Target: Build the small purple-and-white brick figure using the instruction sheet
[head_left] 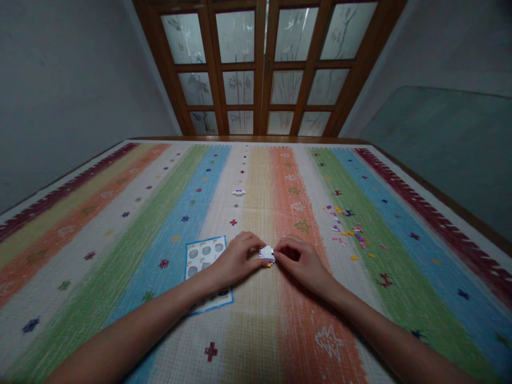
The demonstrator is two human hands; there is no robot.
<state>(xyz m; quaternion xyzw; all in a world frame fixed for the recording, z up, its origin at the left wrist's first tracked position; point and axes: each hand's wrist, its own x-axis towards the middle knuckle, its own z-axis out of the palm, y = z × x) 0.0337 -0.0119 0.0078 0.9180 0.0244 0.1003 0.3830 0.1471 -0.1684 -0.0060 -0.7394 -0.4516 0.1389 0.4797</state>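
Note:
A small model of white and purple building blocks (266,253), with a bit of orange at its lower edge, is between my hands over the yellow and orange stripes of the cloth. My left hand (239,256) pinches it from the left side with thumb and forefinger. At its right side, my right hand (302,260) has thumb and fingertips pressed together, touching the model's edge; whether a tiny piece sits in them is too small to tell. A printed instruction sheet (206,248) with a blue border lies partly beneath my left forearm.
Loose pink, purple, yellow and white blocks (358,234) are scattered on the right. A small white and purple block piece (239,192) lies farther back. The striped cloth (248,341) covers the table; wooden doors with glass panes (236,88) stand beyond it, with walls on both sides.

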